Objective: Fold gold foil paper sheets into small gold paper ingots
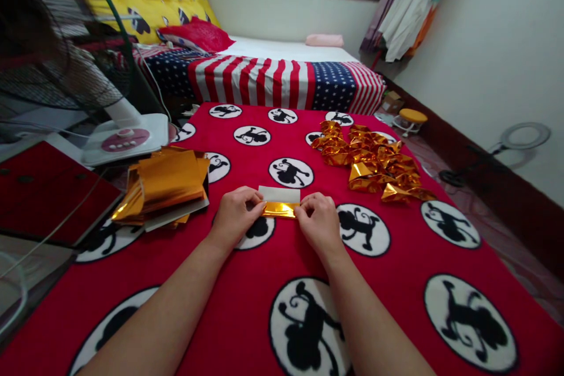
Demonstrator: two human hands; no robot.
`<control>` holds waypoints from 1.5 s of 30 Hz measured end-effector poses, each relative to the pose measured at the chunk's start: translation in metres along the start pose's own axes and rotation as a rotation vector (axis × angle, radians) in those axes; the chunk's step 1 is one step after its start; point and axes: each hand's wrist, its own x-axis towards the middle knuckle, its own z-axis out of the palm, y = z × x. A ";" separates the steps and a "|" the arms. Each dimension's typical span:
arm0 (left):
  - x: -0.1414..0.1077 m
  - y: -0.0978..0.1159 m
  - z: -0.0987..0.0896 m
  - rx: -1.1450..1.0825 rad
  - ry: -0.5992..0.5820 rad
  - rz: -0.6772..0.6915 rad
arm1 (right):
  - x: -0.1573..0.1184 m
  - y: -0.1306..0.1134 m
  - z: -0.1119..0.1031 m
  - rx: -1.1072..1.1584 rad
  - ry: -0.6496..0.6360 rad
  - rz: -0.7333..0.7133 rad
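Observation:
A sheet of gold foil paper (280,210) lies partly folded on the red cloth, its shiny gold strip toward me and its pale back side showing beyond. My left hand (238,214) pinches the left end of the fold between thumb and fingers. At the right end, my right hand (318,217) grips it the same way. To the left of my hands sits a loose stack of flat gold foil sheets (171,179). Several folded gold foil pieces (379,161) are heaped to the right, beyond my right hand.
The red cloth (247,305) with black monkey figures covers the surface. An electric fan (126,138) stands at left beside a dark red panel (48,188). Behind is a bed with a flag-patterned cover (264,79). A yellow stool (413,116) and a ring-light stand (497,147) are at right.

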 end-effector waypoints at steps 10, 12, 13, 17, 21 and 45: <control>0.000 0.002 -0.002 -0.052 0.011 -0.054 | 0.001 -0.002 0.002 -0.019 0.014 0.023; 0.000 0.002 -0.004 -0.077 -0.001 -0.080 | 0.001 -0.002 0.002 -0.017 0.016 0.029; 0.000 0.002 -0.005 -0.084 -0.012 -0.087 | 0.001 -0.002 0.002 -0.018 0.015 0.031; 0.001 0.001 -0.009 -0.066 -0.055 -0.080 | 0.001 -0.003 0.001 -0.021 0.003 0.032; 0.002 -0.001 -0.011 -0.028 -0.054 -0.082 | 0.001 -0.003 0.001 -0.020 -0.002 0.033; 0.004 -0.002 -0.008 -0.021 -0.017 -0.164 | 0.001 -0.004 0.004 -0.076 0.024 0.048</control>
